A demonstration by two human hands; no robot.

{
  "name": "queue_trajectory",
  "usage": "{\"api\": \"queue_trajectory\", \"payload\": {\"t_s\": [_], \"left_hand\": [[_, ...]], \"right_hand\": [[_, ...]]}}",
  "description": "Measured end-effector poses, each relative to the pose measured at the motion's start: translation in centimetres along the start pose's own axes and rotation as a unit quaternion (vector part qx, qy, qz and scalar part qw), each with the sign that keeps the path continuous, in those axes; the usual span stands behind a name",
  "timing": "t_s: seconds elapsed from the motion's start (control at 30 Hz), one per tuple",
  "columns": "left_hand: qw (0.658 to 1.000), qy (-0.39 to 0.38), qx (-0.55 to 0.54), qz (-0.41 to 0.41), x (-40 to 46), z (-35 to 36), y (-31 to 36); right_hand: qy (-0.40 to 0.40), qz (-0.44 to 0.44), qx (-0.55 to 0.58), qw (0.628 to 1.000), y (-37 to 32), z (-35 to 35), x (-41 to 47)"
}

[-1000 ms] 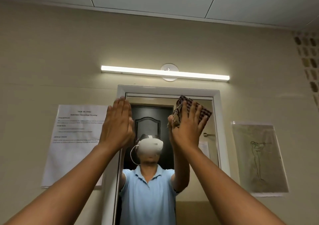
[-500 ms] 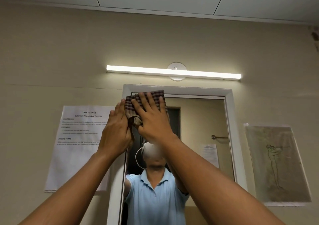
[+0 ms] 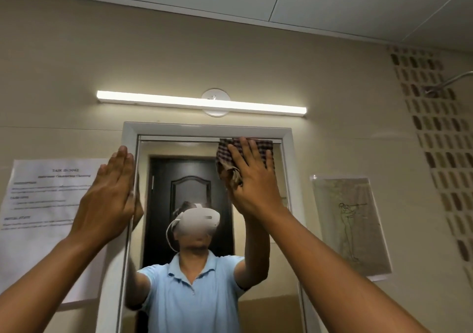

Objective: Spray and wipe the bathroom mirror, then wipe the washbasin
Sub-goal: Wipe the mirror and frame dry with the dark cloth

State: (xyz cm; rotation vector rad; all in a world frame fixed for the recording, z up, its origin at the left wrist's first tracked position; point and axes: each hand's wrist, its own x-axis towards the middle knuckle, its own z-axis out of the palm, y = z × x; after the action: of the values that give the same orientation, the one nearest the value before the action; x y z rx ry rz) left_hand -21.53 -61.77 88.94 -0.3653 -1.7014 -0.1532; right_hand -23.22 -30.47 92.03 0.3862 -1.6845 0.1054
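At top right of mirror: right hand – fingers spread flat, pressing checked cloth
At frame's left edge: left hand – fingers straight, together

Your right hand presses a checked cloth flat against the mirror, fingers spread, at the top right corner just under the white frame. Your left hand lies flat, fingers straight and together, on the frame's left edge. The glass reflects you in a light blue shirt and a white headset, with a dark door behind. Lit tube lamp above the frame. Printed sheet on the wall to the left, drawing to the right.
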Motion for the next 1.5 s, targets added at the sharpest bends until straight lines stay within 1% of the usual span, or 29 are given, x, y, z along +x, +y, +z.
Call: {"api": "queue_trajectory", "payload": {"t_s": [0.1,0.17,0.27,0.33,0.4,0.53,0.63,0.77,0.83,0.93,1.07,1.17,1.3,1.37,1.43,1.5], "left_hand": [[1.0,0.007,-0.005,-0.009,0.1,0.7,-0.4],[1.0,0.013,-0.019,-0.018,0.1,1.0,-0.3],[0.999,0.022,-0.036,-0.021,0.0,0.8,0.7],[0.999,0.018,-0.039,-0.016,-0.3,0.4,0.9],[0.999,0.007,-0.045,-0.008,-0.3,0.0,0.9],[0.999,-0.006,-0.053,-0.004,-0.1,-0.3,0.6],[0.998,-0.005,-0.067,0.0,0.1,-0.6,0.2],[0.996,-0.008,-0.09,0.013,0.1,-1.4,-0.2],[0.995,-0.009,-0.102,0.013,0.1,-1.8,-0.4],[0.993,-0.011,-0.116,0.011,0.1,-1.8,-0.5],[0.994,-0.02,-0.107,0.01,-0.6,-1.6,-0.9],[0.995,-0.025,-0.093,0.007,-0.7,-1.7,-0.8],[0.996,-0.026,-0.08,0.002,-0.9,-1.7,-0.5],[0.997,-0.018,-0.078,-0.009,-1.0,-1.5,-0.4],[0.997,-0.007,-0.076,-0.02,-0.9,-1.2,0.1],[0.997,0.006,-0.074,-0.03,-0.9,-0.9,0.7]], "right_hand": [[0.029,0.059,0.002,0.998,3.2,0.3,-0.8],[0.031,0.08,0.015,0.996,3.9,1.2,-0.9],[0.044,0.146,-0.016,0.988,2.9,2.0,-0.6],[0.049,0.176,-0.037,0.982,0.7,2.0,-0.3],[0.038,0.152,-0.026,0.987,-1.8,1.7,0.0],[0.014,-0.001,-0.022,1.0,-7.5,2.9,1.5],[-0.01,-0.072,-0.014,0.997,-11.7,3.7,3.0],[-0.027,-0.083,-0.025,0.996,-14.3,4.1,4.1],[-0.031,-0.086,-0.027,0.995,-14.7,4.2,3.7],[-0.027,-0.113,-0.026,0.993,-15.2,4.6,2.0],[-0.014,-0.123,-0.006,0.992,-15.9,5.5,-2.8],[-0.023,-0.154,-0.029,0.987,-15.7,5.6,-5.8],[-0.032,-0.197,-0.046,0.979,-14.2,4.9,-4.3],[-0.048,-0.188,-0.033,0.98,-13.3,4.2,-2.4],[-0.058,-0.161,-0.028,0.985,-11.9,3.5,-0.6],[-0.053,-0.13,-0.038,0.989,-9.9,2.7,0.7]]}}
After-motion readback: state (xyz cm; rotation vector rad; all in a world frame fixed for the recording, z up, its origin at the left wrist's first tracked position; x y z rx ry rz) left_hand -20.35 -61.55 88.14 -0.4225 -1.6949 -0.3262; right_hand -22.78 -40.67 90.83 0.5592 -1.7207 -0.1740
